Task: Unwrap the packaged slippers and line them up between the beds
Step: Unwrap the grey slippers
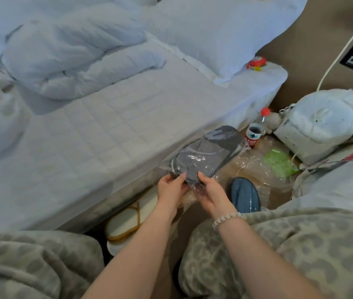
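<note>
A pair of dark grey slippers in a clear plastic wrapper (208,152) hangs in the air over the gap between the beds. My left hand (170,187) pinches the wrapper's near end from the left. My right hand (211,192), with a bead bracelet at the wrist, grips the same end from the right, and loose plastic is bunched under its fingers. A blue slipper in plastic (245,195) lies on the floor just right of my right hand. White slippers with tan trim (128,221) lie on the floor by the bed base, partly under my left forearm.
The left bed (89,134) carries a crumpled duvet (69,59) and a pillow (225,33). On the floor lie a crumpled plastic bag with green contents (277,161), a red-capped bottle (264,114), a cup (253,134), and a white bag (318,130). My patterned trousers (290,251) fill the foreground.
</note>
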Demonstrator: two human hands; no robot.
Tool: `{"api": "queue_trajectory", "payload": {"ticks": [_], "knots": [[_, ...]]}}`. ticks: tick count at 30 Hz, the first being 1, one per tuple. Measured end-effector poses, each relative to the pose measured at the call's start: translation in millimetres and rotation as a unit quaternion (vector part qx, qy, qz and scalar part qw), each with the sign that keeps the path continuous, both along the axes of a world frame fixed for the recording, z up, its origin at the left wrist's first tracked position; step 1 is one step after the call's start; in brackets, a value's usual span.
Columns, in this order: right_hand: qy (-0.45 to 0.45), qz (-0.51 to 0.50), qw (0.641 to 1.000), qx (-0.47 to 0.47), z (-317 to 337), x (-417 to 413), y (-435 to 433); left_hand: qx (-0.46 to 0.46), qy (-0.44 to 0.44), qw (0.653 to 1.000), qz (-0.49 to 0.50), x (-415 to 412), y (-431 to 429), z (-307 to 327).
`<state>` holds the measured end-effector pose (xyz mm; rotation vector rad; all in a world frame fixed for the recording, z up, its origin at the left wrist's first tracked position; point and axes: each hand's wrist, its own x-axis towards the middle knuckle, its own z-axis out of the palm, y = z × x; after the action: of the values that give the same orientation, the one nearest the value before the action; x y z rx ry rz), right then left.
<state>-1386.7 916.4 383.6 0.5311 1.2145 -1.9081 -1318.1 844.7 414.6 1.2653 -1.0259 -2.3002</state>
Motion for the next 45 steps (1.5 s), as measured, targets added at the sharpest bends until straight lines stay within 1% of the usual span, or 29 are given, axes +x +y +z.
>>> {"api": "queue_trajectory", "payload": {"ticks": [3,8,14,21,25,27,29,32,36,37,41,45], "knots": [[0.010,-0.001,1.000,-0.010,1,4,-5,-0.029,-0.012,1.000,0.004,3,-3,6],[0.004,-0.025,0.998,-0.054,7,1,-7,-0.066,-0.030,0.995,-0.064,16,-15,7],[0.009,-0.045,0.998,-0.036,7,-14,-5,-0.049,-0.075,0.986,-0.137,37,-32,-2],[0.028,-0.071,0.996,-0.044,16,-29,-3,-0.035,-0.101,0.986,-0.127,55,-44,-18],[0.022,-0.083,0.995,-0.040,12,-32,-1,-0.044,-0.094,0.981,-0.162,58,-49,-21],[0.022,-0.078,0.996,-0.030,9,-33,2,-0.053,-0.092,0.974,-0.200,58,-56,-20],[0.023,-0.064,0.997,-0.019,6,-33,4,-0.088,-0.116,0.964,-0.224,52,-67,-17],[0.022,-0.042,0.999,-0.016,3,-28,0,-0.184,-0.181,0.933,-0.252,38,-76,-6],[0.029,-0.022,0.999,-0.004,-2,-25,-4,-0.245,-0.213,0.898,-0.295,28,-74,2],[0.026,-0.019,0.999,-0.002,-3,-25,-4,-0.250,-0.218,0.894,-0.302,28,-73,0],[0.012,-0.034,0.999,-0.009,-5,-28,0,-0.242,-0.224,0.894,-0.302,33,-67,-8],[0.019,-0.056,0.998,0.001,-4,-36,0,-0.208,-0.241,0.888,-0.332,44,-72,-11]]}}
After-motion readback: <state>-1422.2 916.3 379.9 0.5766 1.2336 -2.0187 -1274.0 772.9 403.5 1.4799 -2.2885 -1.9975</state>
